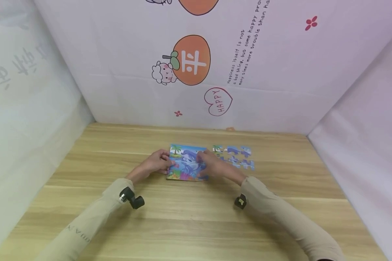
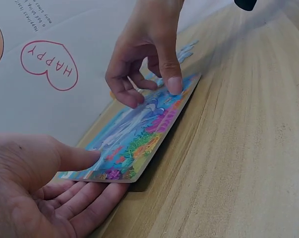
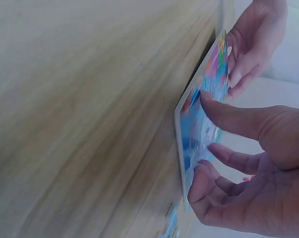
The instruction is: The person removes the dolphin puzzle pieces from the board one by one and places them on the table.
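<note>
Frame centre, a left hand (image 1: 158, 161) pinches a dolphin board (image 1: 187, 167); the right hand (image 1: 213, 164), thumb and fingers apart over it, could scatter jigsaw pieces (image 1: 232, 150) right of centre by swinging outward.

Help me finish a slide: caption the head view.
Left hand holding a dolphin picture board, right hand over it, jigsaw pieces to the right on a wooden table.

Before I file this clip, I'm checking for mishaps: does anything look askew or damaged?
No damage stands out. The picture board sits askew, its left end raised off the table in the left grip, which seems deliberate. Loose puzzle pieces lie to its right.
</note>
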`<state>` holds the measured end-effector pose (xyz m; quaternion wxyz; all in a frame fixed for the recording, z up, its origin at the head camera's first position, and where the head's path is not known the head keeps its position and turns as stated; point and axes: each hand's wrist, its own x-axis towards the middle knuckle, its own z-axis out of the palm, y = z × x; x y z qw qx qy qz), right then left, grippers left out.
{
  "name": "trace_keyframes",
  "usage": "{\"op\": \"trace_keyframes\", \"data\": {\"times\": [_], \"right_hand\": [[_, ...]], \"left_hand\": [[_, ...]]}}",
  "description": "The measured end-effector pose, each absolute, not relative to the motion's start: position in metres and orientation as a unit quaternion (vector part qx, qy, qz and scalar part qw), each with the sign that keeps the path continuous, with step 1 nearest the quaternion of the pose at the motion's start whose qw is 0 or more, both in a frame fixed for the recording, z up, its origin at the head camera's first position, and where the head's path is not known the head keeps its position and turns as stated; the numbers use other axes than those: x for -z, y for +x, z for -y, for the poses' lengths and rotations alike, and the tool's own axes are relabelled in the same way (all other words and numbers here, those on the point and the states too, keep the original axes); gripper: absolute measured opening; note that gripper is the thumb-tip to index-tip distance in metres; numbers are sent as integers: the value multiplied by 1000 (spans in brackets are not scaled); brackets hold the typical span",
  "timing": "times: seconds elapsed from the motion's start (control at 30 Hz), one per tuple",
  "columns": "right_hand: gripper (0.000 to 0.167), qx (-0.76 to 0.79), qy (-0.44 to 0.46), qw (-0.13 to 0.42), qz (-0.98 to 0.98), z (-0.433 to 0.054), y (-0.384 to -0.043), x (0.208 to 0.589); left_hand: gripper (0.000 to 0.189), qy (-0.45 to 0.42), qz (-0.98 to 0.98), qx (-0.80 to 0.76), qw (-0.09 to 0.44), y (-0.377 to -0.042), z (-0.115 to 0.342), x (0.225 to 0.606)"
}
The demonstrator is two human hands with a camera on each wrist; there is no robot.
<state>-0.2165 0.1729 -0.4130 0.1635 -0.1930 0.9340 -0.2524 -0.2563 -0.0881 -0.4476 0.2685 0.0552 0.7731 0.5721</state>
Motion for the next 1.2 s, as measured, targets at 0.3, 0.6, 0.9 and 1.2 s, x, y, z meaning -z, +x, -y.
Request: {"op": "trace_keyframes", "data": {"times": [0.3, 0.6, 0.9, 1.2], "right_hand": [[53, 285, -208, 153, -923, -139, -216, 417], [63, 299, -230, 142, -915, -110, -218, 435], [52, 358, -208, 138, -900, -106, -218, 434], [36, 359, -210, 150, -897, -107, -221, 435]], "left_hand": [[56, 57, -768, -576, 273, -257, 92, 453], [55, 69, -767, -577, 270, -258, 97, 457], [52, 70, -760, -588, 266, -259, 98, 459], [49, 68, -762, -590, 259, -261, 97, 460]]}}
